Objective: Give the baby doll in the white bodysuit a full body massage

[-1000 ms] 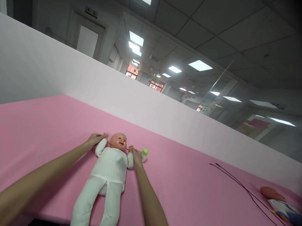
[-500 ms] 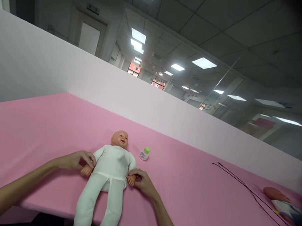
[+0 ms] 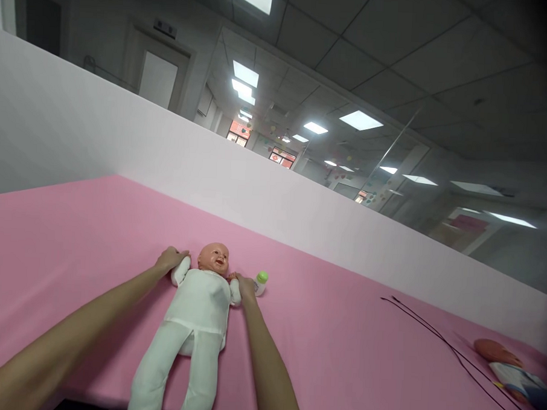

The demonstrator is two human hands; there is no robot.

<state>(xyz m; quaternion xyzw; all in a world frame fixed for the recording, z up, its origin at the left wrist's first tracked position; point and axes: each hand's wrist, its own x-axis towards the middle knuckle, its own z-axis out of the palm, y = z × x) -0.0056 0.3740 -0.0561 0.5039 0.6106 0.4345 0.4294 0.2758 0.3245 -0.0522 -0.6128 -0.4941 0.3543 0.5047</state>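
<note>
- Doll (image 3: pixel 200 298), white clothes: face up on pink surface (image 3: pixel 340 335), arms bent up beside head.
- Left hand (image 3: pixel 170 260): fingers closed around one doll wrist.
- Right hand (image 3: pixel 246 286): gripping the other doll wrist.
- Bottle (image 3: pixel 261 282), green cap: just beside right hand, partly hidden by it.
- Dark cables (image 3: pixel 449 342): well apart, to the right.
- Second doll (image 3: pixel 517 374): far right, near cables.
- White partition (image 3: pixel 256 186): along surface's far edge.

Lit from overhead by glaring white panels (image 3: pixel 361 120), yet dim across the ceiling (image 3: pixel 425 45). Evenly bright over the pink surface (image 3: pixel 340 347), softly shadowed beside the doll (image 3: pixel 203 301), faintly shiny on its head (image 3: pixel 214 257). Blackened at upper right, blurred toward the right edge.
</note>
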